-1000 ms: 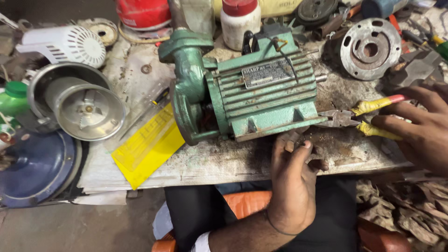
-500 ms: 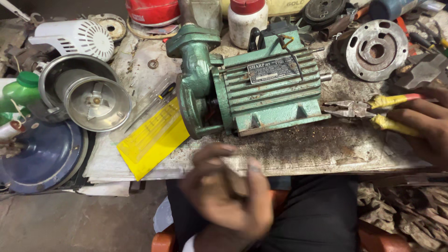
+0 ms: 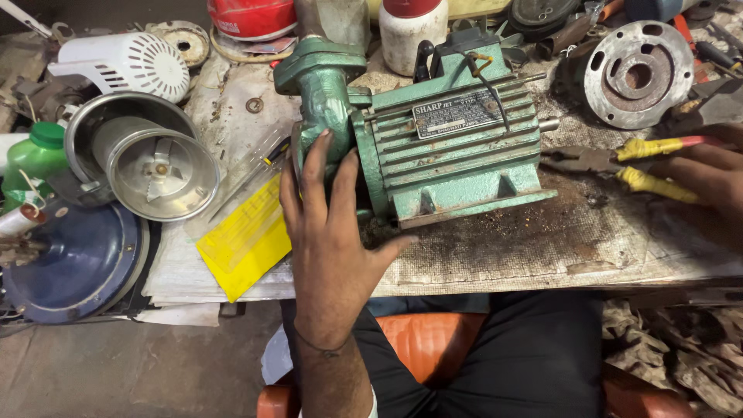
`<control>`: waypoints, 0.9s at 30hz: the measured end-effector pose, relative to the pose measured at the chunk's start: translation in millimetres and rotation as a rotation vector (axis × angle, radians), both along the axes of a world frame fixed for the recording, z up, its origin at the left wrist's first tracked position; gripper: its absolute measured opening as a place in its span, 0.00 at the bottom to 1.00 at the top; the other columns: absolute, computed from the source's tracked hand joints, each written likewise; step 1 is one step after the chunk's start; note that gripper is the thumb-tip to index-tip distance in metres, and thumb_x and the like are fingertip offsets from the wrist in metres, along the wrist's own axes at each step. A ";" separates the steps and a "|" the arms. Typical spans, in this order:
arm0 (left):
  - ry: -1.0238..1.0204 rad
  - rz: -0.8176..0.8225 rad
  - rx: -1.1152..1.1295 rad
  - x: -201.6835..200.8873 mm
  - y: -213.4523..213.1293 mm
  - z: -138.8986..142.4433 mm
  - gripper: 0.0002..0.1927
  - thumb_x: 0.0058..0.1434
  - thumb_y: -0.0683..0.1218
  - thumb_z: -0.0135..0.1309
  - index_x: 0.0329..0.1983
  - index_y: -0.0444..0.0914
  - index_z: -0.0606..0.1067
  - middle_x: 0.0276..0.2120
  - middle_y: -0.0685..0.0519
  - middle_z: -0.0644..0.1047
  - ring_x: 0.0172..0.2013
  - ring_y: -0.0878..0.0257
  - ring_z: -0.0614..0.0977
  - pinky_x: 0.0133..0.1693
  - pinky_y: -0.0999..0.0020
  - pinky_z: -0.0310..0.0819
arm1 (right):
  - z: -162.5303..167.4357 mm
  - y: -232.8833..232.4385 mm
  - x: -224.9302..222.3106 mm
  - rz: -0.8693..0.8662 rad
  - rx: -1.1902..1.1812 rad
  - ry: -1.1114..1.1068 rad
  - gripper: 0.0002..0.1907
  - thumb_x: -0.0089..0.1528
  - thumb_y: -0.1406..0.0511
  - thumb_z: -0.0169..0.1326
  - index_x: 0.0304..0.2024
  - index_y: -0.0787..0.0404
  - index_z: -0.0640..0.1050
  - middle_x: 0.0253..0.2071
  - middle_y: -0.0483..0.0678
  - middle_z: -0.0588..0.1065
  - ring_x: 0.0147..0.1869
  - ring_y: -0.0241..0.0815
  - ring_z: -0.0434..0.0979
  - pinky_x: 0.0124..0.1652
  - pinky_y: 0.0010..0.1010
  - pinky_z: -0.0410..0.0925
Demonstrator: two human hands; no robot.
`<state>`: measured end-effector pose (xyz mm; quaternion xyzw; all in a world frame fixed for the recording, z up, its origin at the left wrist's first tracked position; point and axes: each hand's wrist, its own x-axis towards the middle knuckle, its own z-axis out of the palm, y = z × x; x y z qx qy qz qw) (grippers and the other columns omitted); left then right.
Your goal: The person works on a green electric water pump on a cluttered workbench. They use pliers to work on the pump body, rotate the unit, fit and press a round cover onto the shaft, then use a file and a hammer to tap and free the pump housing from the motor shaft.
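Note:
A green electric pump motor (image 3: 457, 155) with a ribbed body and a metal nameplate lies on a dirty workbench (image 3: 542, 240). My left hand (image 3: 329, 232) rests flat against its pump casing end, at the motor's left. The fingers are spread and point away from me, and the thumb reaches along the base. At the right edge my right hand (image 3: 708, 174) grips the yellow handles of a pair of pliers (image 3: 588, 160). Their jaws point toward the motor's shaft end.
Left of the motor lie a yellow card (image 3: 244, 240), a shiny metal housing (image 3: 155, 159), a white fan cover (image 3: 131, 66), a green bottle (image 3: 31, 159) and a blue round lid (image 3: 70, 263). A round metal flange (image 3: 638, 73) and a white bottle (image 3: 406, 35) stand behind.
My left hand left the bench's front edge, swept left and up, and now lies on the pump casing. My right hand stays on the pliers.

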<state>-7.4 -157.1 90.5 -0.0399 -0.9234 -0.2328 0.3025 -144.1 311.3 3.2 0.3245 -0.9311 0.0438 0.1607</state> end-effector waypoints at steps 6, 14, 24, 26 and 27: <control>0.058 0.005 0.012 -2.1 0.3 -6.8 0.49 0.39 0.45 0.76 0.66 0.39 0.66 0.71 0.44 0.58 0.70 0.32 0.58 0.70 0.37 0.56 | 56.0 -75.3 36.2 0.066 -0.082 -0.059 0.38 0.49 0.50 0.64 0.60 0.55 0.77 0.51 0.50 0.80 0.53 0.47 0.81 0.50 0.41 0.74; 0.089 -0.068 0.054 1.5 -10.5 -7.3 0.48 0.39 0.47 0.75 0.66 0.39 0.69 0.73 0.43 0.57 0.71 0.32 0.58 0.70 0.38 0.55 | 66.3 -207.6 81.1 -0.220 -0.376 -0.213 0.17 0.58 0.63 0.65 0.49 0.58 0.82 0.27 0.56 0.78 0.26 0.52 0.77 0.32 0.41 0.70; 0.136 -0.219 0.095 -7.2 -56.1 -12.6 0.45 0.40 0.45 0.73 0.66 0.41 0.73 0.75 0.43 0.56 0.73 0.36 0.58 0.73 0.42 0.53 | 46.1 -225.9 109.1 -0.160 -0.383 0.046 0.15 0.56 0.65 0.69 0.44 0.64 0.82 0.26 0.53 0.76 0.27 0.50 0.77 0.30 0.39 0.69; 0.125 -0.212 0.084 -7.0 -57.7 -14.6 0.46 0.40 0.45 0.73 0.67 0.42 0.73 0.75 0.42 0.55 0.73 0.36 0.57 0.73 0.43 0.53 | 41.8 -224.2 108.6 -0.092 -0.439 0.074 0.13 0.57 0.66 0.68 0.42 0.65 0.81 0.32 0.53 0.78 0.32 0.48 0.80 0.32 0.36 0.71; 0.132 -0.211 0.065 -7.7 -56.9 -15.2 0.46 0.41 0.46 0.74 0.68 0.43 0.73 0.76 0.42 0.54 0.74 0.36 0.57 0.73 0.42 0.53 | 40.6 -221.9 106.8 -0.077 -0.465 0.045 0.14 0.57 0.66 0.68 0.42 0.65 0.81 0.32 0.53 0.78 0.32 0.48 0.80 0.33 0.36 0.71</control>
